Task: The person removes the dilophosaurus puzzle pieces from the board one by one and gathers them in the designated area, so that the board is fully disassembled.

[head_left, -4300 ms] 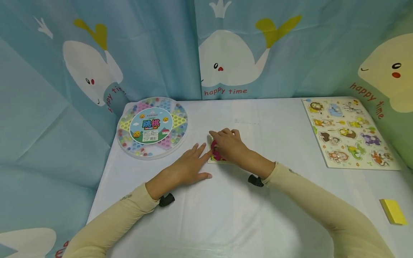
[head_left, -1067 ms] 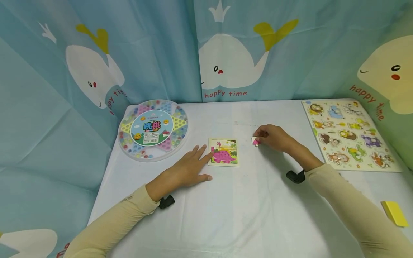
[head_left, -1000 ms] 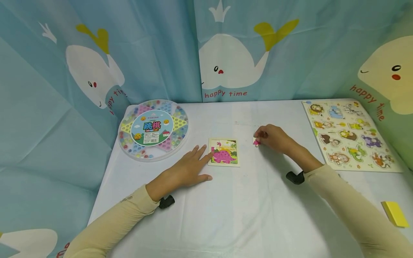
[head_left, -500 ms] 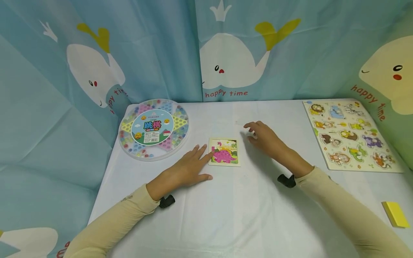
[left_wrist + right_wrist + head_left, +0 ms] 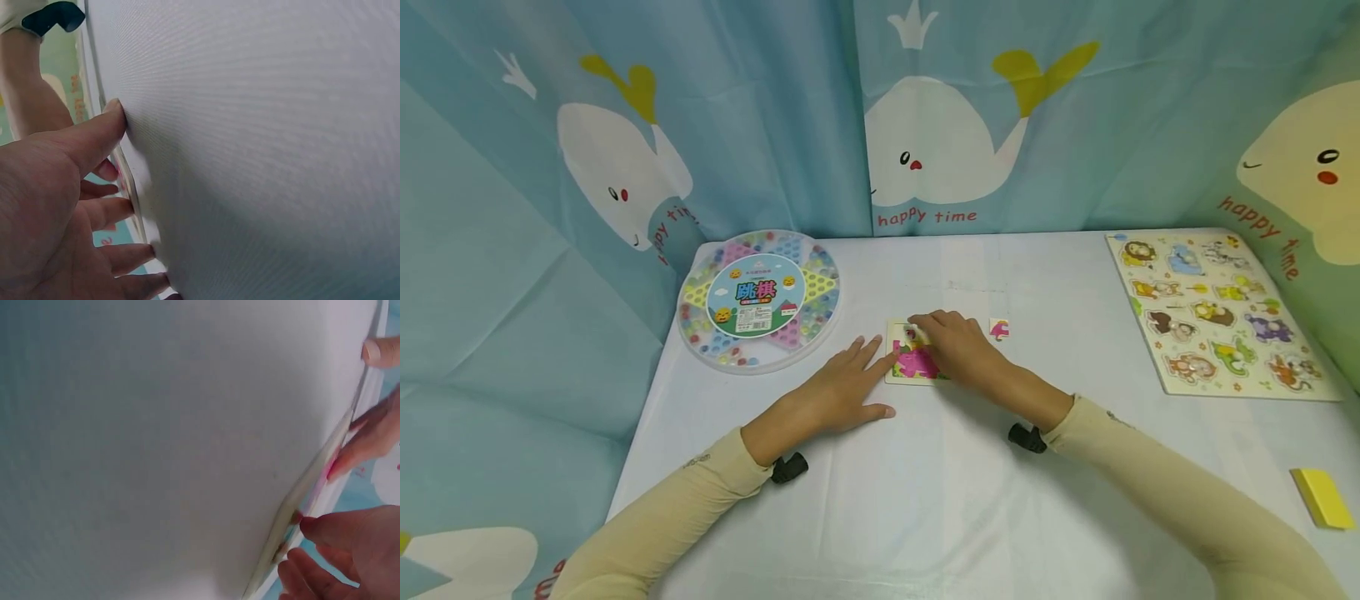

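Observation:
A small square jigsaw puzzle (image 5: 917,363) with a pink dinosaur lies in its pale frame at mid table. My left hand (image 5: 842,387) lies spread beside it, palm down, its index fingertip on the puzzle's left edge. Over the puzzle's upper right is my right hand (image 5: 958,346), covering part of the picture. Its thumb and index fingertips are at the piece with the dinosaur's head (image 5: 911,332). In the right wrist view the thumb (image 5: 319,530) meets the puzzle's surface; I cannot tell whether the piece is pinched. One loose pink-and-white puzzle piece (image 5: 999,329) lies right of the frame.
A round Chinese checkers set (image 5: 758,302) with coloured marbles stands at the back left. At the right lies an animal peg board (image 5: 1217,321), with a yellow block (image 5: 1322,498) nearer the front. A blue whale-print curtain (image 5: 760,117) borders the table's back and sides.
My right hand set the pink-and-white puzzle piece down right of the frame, let go and moved left onto the puzzle. The left hand has stayed in place.

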Available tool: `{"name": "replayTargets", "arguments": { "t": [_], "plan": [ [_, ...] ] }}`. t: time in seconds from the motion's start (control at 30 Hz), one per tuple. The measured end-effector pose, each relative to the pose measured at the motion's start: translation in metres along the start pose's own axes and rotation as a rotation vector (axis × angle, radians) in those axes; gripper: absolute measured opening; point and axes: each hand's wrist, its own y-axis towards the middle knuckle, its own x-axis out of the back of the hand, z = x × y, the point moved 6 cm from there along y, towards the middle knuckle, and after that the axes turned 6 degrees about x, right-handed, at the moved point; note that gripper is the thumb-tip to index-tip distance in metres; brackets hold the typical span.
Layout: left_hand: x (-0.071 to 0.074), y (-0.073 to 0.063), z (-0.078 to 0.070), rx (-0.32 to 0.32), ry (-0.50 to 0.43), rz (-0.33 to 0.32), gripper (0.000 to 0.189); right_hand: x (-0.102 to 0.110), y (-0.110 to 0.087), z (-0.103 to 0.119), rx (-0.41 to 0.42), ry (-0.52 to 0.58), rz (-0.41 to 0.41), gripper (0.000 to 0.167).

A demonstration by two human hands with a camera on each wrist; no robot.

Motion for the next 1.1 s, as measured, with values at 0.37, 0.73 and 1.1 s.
{"name": "replayTargets", "arguments": {
  "t": [0.37,0.73,1.1],
  "plan": [
    [0.0,0.001,-0.001,-0.003,0.009,-0.003,0.087,0.001,-0.003,0.012,0.012,-0.175,-0.003,0.062],
    [0.001,0.001,-0.002,0.004,0.023,-0.001,0.087,0.003,0.008,0.017,-0.02,-0.172,0.048,0.055],
    [0.001,0.0,-0.002,0.006,0.031,-0.004,0.087,-0.002,0.009,0.014,-0.071,-0.195,0.131,0.058]
  ]
}}
